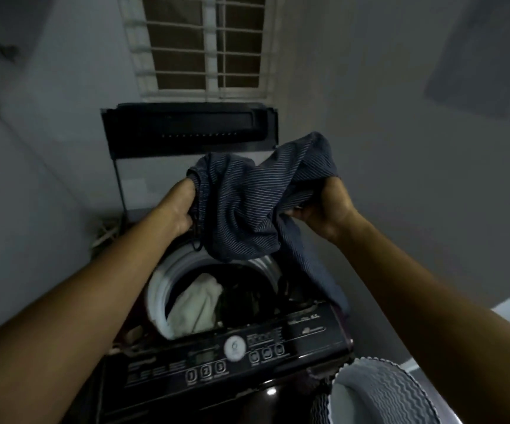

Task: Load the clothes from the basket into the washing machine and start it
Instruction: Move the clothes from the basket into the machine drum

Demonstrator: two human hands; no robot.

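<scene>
Cloth hangs between both hands above a black top-loading washing machine, whose lid stands raised at the back; the cloth is a striped garment, dark blue with fine pale lines, held up in the air over the open drum; the left hand is closed on it, fingers curled round a bunched edge at the garment's left side, where a thin dark cord dangles in a loop; the right hand is closed on it too, gripping a gathered fold at the right side with the fingers tucked under the fabric; between the two hands the garment sags in loose folds, its lowest bulge hanging just above the drum's rim; a long part trails down under the right wrist towards the machine's right side, and whether it touches the machine cannot be told.

Inside the drum a white cloth lies against the near left side; darker clothes lie beside it, too dim to make out; the control panel runs along the machine's near edge, with a round white disc and rows of buttons whose labels are blurred; the basket, grey with a wavy ribbed wall, sits at the lower right, just beside the machine's front right corner and only partly in view; what it holds cannot be seen; behind the machine a window with white bars is set in a grey wall.
</scene>
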